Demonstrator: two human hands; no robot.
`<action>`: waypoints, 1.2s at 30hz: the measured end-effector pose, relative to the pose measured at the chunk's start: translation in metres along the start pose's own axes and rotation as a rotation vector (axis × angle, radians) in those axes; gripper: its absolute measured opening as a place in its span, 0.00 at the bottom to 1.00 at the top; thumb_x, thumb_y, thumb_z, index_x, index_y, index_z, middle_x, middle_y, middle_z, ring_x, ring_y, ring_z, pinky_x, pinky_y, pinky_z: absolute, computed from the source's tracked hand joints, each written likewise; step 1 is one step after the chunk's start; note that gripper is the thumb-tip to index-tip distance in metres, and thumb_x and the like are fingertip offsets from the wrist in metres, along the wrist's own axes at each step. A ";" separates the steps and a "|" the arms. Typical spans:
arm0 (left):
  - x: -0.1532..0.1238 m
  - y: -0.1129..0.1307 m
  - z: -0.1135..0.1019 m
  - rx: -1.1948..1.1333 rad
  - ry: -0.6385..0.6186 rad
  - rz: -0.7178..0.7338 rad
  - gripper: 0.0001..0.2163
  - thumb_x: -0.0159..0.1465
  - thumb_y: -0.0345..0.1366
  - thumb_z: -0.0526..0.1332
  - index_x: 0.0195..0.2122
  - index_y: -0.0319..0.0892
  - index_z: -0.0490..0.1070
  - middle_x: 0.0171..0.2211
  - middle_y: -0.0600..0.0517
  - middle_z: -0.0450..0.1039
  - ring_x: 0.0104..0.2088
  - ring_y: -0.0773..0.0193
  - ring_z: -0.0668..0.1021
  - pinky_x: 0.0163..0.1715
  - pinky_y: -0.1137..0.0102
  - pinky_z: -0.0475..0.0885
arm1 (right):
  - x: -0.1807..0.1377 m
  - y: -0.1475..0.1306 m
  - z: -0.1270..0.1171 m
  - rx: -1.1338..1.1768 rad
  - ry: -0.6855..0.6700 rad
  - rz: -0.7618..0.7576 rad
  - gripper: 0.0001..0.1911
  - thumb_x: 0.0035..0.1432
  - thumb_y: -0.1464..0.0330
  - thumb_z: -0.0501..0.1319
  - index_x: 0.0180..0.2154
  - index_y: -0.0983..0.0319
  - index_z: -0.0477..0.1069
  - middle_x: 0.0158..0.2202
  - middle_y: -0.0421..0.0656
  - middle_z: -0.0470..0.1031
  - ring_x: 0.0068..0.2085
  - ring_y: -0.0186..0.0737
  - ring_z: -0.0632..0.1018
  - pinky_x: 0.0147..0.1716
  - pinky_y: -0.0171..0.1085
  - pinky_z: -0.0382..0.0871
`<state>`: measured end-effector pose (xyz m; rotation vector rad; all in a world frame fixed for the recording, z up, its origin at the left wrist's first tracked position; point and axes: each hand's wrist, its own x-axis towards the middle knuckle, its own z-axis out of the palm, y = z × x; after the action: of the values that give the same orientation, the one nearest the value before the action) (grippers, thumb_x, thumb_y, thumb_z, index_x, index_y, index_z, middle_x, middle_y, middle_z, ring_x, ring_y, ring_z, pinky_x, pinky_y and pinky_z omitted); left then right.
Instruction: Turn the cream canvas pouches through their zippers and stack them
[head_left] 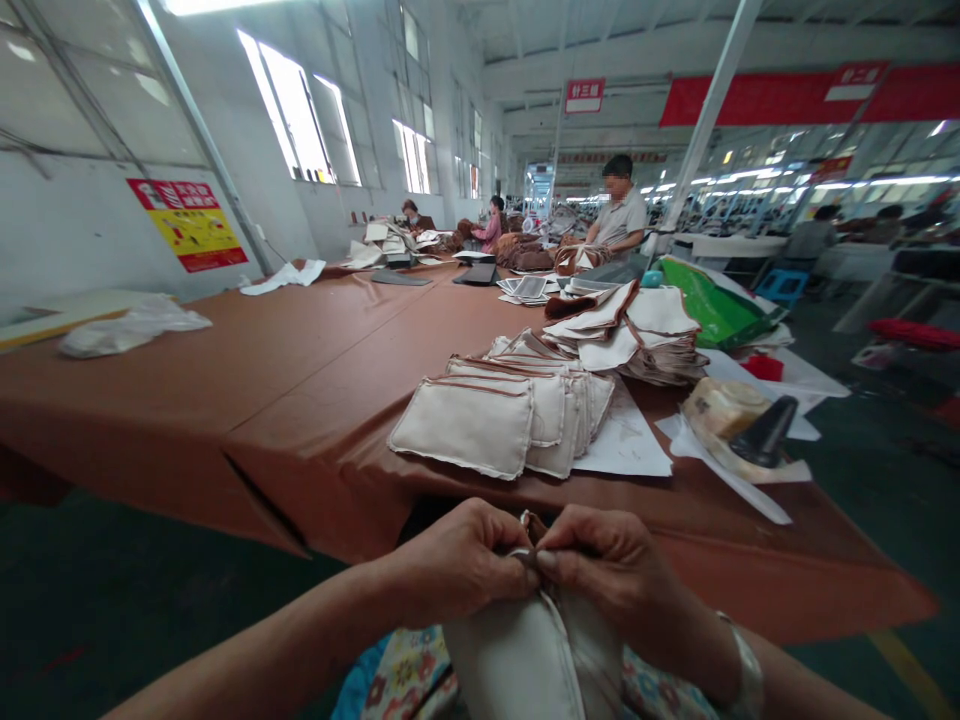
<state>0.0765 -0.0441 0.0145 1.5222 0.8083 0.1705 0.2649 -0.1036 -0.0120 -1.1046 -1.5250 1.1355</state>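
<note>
Between my two hands hangs a cream fabric piece (517, 660) with a stitched seam down it and brown material showing at its top edge. My left hand (472, 560) pinches that edge from the left, thumb and fingers closed. From the right my right hand (600, 565), with a bracelet at the wrist, pinches the same edge, its thumb close to the left one. The piece hangs over a flowered cloth on my lap. Just beyond my hands, a row of overlapping cream sewn pieces (461, 425) with brown edging lies on the brown-covered table (315, 400).
Farther right are a stack of cream and brown pieces (652, 340), a green bag (712, 300), white paper (622, 440), and a dark cone-shaped object (765, 435) beside a yellowish block. A crumpled plastic bag (135, 325) lies at left. A co-worker (619, 215) stands at the far side.
</note>
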 end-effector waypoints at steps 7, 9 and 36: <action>-0.008 -0.006 0.004 -0.459 -0.052 -0.082 0.18 0.58 0.49 0.64 0.28 0.37 0.69 0.22 0.55 0.62 0.20 0.71 0.61 0.19 0.75 0.55 | -0.007 0.008 -0.011 -0.638 -0.081 -0.699 0.09 0.64 0.77 0.54 0.36 0.66 0.73 0.25 0.42 0.68 0.25 0.33 0.64 0.24 0.35 0.51; -0.007 -0.010 0.006 -0.491 -0.050 -0.063 0.23 0.61 0.56 0.60 0.29 0.36 0.70 0.24 0.53 0.64 0.20 0.70 0.62 0.19 0.75 0.56 | -0.008 0.010 -0.014 -0.734 -0.102 -0.807 0.09 0.64 0.77 0.54 0.43 0.67 0.71 0.27 0.43 0.70 0.27 0.35 0.65 0.25 0.35 0.54; -0.018 0.020 -0.017 0.631 -0.169 0.462 0.20 0.72 0.43 0.51 0.23 0.40 0.58 0.23 0.58 0.53 0.23 0.70 0.57 0.23 0.74 0.54 | -0.015 -0.014 -0.023 -0.361 -0.189 -0.411 0.19 0.72 0.62 0.47 0.39 0.66 0.71 0.33 0.46 0.74 0.33 0.38 0.74 0.35 0.35 0.67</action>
<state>0.0610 -0.0385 0.0416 2.2773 0.3702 0.1269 0.2879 -0.1165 0.0030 -0.8681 -2.0502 0.7126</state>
